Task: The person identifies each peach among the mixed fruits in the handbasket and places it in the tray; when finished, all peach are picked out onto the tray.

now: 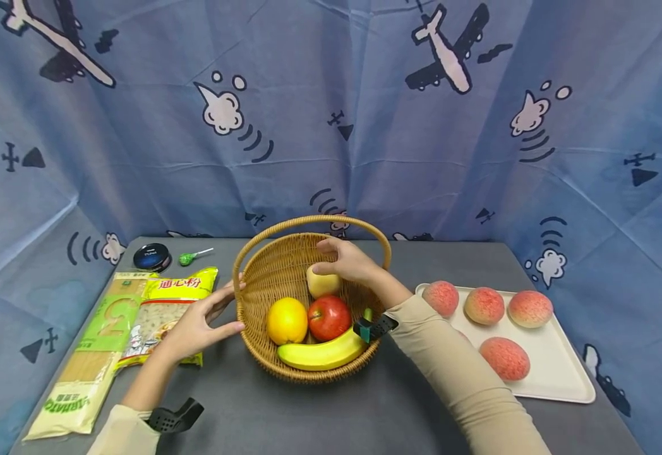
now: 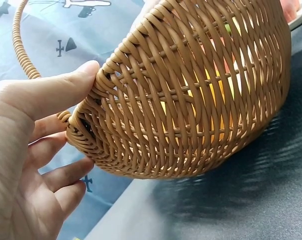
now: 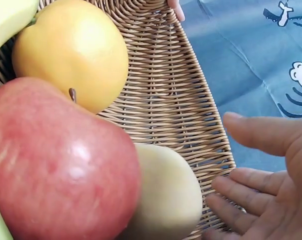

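Note:
A wicker basket [image 1: 254, 284] with an arched handle stands mid-table. Inside lie an orange [image 1: 287, 321], a red apple [image 1: 330, 318], a banana [image 1: 324, 354] and a rounded pale yellow fruit [image 1: 323, 282], the last at the back. My left hand [image 1: 199, 325] holds the basket's left side; in the left wrist view its thumb lies at the rim and its fingers reach round the handle's base. My right hand [image 1: 349, 260] hovers over the basket's back right, just above the pale fruit. In the right wrist view its fingers are extended, apart from that fruit, with nothing held.
On the right, a white tray [image 1: 558, 373] bears several peaches [image 1: 504, 358]. At the left lie a long pack of noodles [image 1: 89, 341], a yellow pasta bag [image 1: 166, 309], a dark round tin [image 1: 152, 257] and a green lollipop [image 1: 186, 258]. Blue patterned cloth [image 1: 308, 126] hangs behind the table.

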Motion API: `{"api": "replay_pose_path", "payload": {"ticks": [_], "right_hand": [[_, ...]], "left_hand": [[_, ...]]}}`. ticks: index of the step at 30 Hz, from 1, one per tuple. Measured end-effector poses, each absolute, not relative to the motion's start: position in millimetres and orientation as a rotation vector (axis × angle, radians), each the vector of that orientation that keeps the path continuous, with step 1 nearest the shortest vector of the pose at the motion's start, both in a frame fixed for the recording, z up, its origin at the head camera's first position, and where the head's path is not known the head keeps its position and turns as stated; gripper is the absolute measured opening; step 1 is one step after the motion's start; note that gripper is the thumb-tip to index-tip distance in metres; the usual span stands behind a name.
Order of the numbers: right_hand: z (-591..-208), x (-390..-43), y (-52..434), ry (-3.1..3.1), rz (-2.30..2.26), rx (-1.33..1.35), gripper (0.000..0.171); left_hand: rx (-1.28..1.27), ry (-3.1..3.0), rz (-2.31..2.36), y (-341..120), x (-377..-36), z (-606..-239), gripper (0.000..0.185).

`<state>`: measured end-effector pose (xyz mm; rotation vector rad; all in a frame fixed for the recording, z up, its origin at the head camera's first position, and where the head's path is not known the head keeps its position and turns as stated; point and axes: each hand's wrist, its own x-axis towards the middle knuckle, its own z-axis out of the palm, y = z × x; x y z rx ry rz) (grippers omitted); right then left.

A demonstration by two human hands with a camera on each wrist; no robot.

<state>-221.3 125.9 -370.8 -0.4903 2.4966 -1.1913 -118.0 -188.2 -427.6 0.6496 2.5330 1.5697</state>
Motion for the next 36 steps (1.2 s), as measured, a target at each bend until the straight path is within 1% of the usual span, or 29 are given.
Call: {"api": "replay_pose_path", "payload": {"ticks": [8,15,27,36], "right_hand": [[-377.3,-222.0,122.4,2.51,-1.159,-0.438,0.059],[-379.3,-224.4,117.2,2.442,-1.238,-0.486,0.059],[-392.7,-229.9,112.4,2.322,-1.094,-0.49,0.073],[-404.3,-231.6,111.0,2.328,-0.982,-0.522,0.072]], "left_hand": [[0.637,2.525,1.569,-187.3,-116.9,-425.7,0.068],[0.63,2.519,1.571,-188.5,-117.5,-426.4,0.069],[0.604,2.515,1.561,-189.3,-117.6,-425.1,0.07],[0.617,2.502,1.57,-189.1,-118.6,-425.7,0.068]]}}
